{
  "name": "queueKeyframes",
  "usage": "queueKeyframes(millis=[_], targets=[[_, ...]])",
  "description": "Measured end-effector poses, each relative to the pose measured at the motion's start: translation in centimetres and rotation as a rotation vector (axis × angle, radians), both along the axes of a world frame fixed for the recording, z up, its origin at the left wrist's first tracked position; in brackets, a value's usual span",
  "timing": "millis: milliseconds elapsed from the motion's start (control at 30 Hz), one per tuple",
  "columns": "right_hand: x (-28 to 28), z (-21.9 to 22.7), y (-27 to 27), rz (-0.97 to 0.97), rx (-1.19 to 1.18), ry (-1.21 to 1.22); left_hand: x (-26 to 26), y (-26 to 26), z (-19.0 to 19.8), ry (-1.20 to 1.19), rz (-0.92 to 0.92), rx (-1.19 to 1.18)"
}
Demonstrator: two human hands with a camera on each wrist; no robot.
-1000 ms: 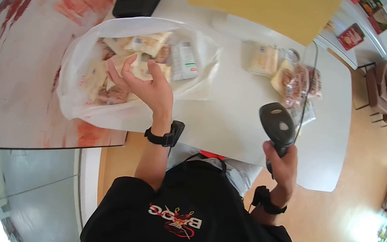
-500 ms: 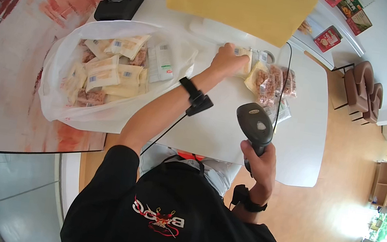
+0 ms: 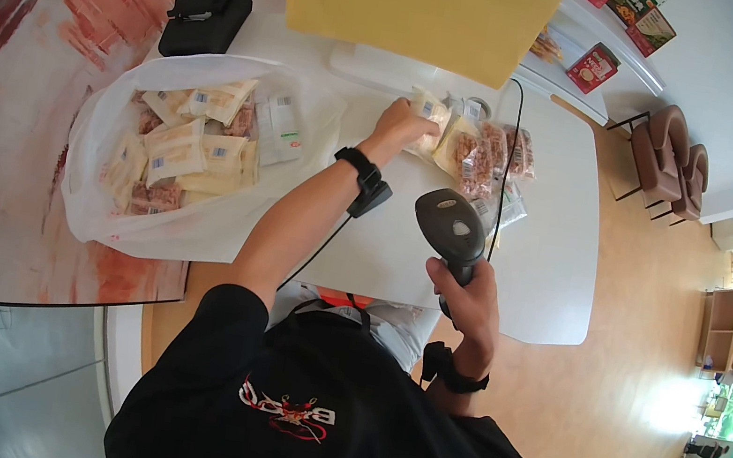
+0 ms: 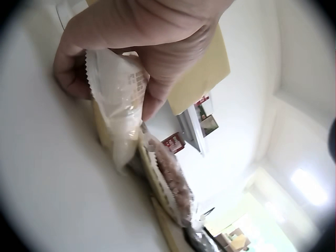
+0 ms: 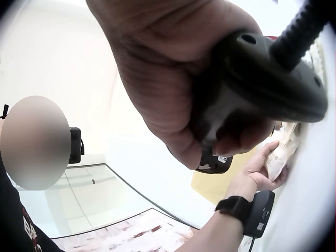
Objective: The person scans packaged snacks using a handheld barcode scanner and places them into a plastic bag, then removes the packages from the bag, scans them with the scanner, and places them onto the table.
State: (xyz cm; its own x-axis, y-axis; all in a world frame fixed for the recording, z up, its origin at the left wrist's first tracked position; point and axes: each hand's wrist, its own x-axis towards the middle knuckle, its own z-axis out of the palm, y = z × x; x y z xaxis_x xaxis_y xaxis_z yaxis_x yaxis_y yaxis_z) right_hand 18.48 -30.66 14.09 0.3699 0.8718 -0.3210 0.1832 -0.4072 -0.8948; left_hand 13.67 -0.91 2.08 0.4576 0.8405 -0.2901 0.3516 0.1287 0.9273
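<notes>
One pale packet (image 3: 429,108) lay at the white table's (image 3: 539,279) far side, pinched between the thumb and fingers of the left hand (image 3: 399,128). Well apart, the right hand (image 3: 474,304) was wrapped round the handle of a black scanner (image 3: 450,225).

Judged risks: the soft, creased wrapper might slip from the pinch or fold over its own printing; the meat packets (image 3: 474,164), crowded close beside it, might be dragged along by a sideways pull. A black cable (image 3: 517,133) crossed these packets and could snag on a lifted one or on the scanner.

Farther out, the yellow board (image 3: 419,5) stood just beyond the packet and limited reach in that direction. Toward the person's left, the white bag (image 3: 89,211) held more packets (image 3: 174,150); its loose, raised rim could catch a passing hand. A black case (image 3: 209,14) rested behind the bag.
</notes>
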Motion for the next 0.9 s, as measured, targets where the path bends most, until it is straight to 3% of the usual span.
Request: queueKeyframes(millis=[33,100,133,200,300,633,733,900], targets=[[-0.1,0.1,0.1,0.014,-0.012,0.009,-0.2,-0.6,-0.2,0.003,0.0,0.002],[-0.2,0.4,0.3,0.01,-0.015,0.021,-0.8,-1.9,-0.8,-0.192,0.253,0.104],[-0.2,0.5,0.4,0.003,-0.021,0.028,-1.6,-3.0,-0.2,-0.187,0.252,0.105],[-0.2,-0.1,0.6,0.004,-0.003,0.022,-4.0,-5.7,2.7,-0.561,0.261,0.066],[-0.2,-0.4,0.6,0.002,0.018,0.011,-7.5,-8.6,5.1,-0.556,0.257,-0.073],[-2.3,1.1,1.4,0.148,0.044,-0.047,-11.6,-11.6,5.1,-0.585,0.221,0.05],[-3.1,0.7,1.7,0.126,0.104,0.046,-11.9,-12.3,5.1,-0.501,0.183,0.087],[-3.0,-0.1,1.8,0.086,0.094,0.082,-14.7,-13.4,5.9,-0.545,0.246,-0.109]])
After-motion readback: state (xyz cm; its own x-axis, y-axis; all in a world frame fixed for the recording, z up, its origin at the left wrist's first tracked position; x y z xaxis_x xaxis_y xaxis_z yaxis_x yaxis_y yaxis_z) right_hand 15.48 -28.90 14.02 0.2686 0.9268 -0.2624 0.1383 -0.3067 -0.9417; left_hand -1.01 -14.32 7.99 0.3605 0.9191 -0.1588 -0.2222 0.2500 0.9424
